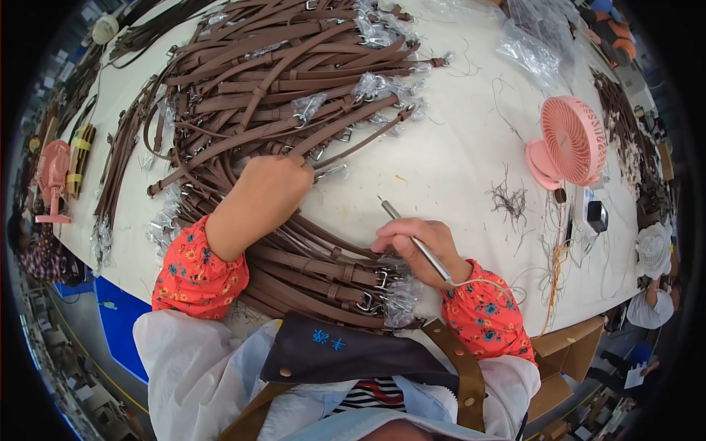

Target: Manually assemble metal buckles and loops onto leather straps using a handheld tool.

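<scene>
My left hand (pixel 272 187) is closed over the brown pile, its back toward me, with its fingertips curled at a brown strap (pixel 338 136). Most of what those fingers grip is hidden beneath the hand. In my right hand (pixel 426 253) is a slim metal pen-shaped tool (pixel 391 211); a pale cord runs from its back end over my sleeve. Its thin tip points up and left, apart from the straps. Close to my body lies a bundle of brown straps (pixel 301 272), with metal buckles and clear plastic wrapping (pixel 401 301) at the right end.
A pink fan (pixel 573 140) stands to the right, near a tangle of dark threads (pixel 509 200). Another pink fan (pixel 53 176) is at the left edge. Clear plastic bags (pixel 540 44) lie far right. An open cardboard box (pixel 566 353) sits beside the table's right edge.
</scene>
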A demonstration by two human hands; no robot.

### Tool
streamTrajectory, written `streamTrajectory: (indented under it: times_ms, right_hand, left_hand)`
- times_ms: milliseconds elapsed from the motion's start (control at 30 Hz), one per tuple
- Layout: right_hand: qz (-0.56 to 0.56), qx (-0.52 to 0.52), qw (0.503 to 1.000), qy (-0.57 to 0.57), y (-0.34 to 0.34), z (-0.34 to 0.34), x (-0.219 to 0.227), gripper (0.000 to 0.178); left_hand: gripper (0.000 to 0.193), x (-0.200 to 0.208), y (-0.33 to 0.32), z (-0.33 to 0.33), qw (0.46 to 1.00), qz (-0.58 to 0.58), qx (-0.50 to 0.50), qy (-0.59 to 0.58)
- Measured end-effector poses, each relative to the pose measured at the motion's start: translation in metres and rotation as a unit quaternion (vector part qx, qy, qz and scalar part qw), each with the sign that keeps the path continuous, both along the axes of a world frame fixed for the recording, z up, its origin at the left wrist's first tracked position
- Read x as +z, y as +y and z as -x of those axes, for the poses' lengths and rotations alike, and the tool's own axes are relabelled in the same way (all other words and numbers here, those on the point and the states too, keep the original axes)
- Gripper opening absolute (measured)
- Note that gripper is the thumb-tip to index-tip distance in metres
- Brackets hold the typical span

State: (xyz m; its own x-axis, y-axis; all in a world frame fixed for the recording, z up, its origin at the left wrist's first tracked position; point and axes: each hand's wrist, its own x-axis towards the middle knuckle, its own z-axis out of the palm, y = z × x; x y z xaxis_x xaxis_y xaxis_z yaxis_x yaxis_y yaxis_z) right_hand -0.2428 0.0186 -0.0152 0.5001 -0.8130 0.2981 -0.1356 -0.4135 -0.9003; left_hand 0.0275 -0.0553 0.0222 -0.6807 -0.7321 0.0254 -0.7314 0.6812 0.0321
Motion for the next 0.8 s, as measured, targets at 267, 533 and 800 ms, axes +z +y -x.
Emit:
streamTrajectory:
  times_ms: [267, 533, 800]
  right_hand:
    - [0.148, -0.129, 0.98, -0.043, 0.001, 0.0, -0.003, 0.027]
    - [0.074, -0.183, 0.975, -0.105, -0.006, 0.001, -0.003, 0.03]
    - [-0.044, -0.184, 0.975, -0.117, -0.006, -0.003, -0.004, 0.032]
  left_hand:
    - [0.014, -0.009, 0.022, 0.053, 0.968, -0.004, -0.138, 0.211]
    - [0.028, -0.021, 0.007, 0.055, 0.893, -0.32, -0.039, 0.315]
    - [0.024, -0.03, 0.014, 0.063, 0.917, -0.242, -0.094, 0.303]
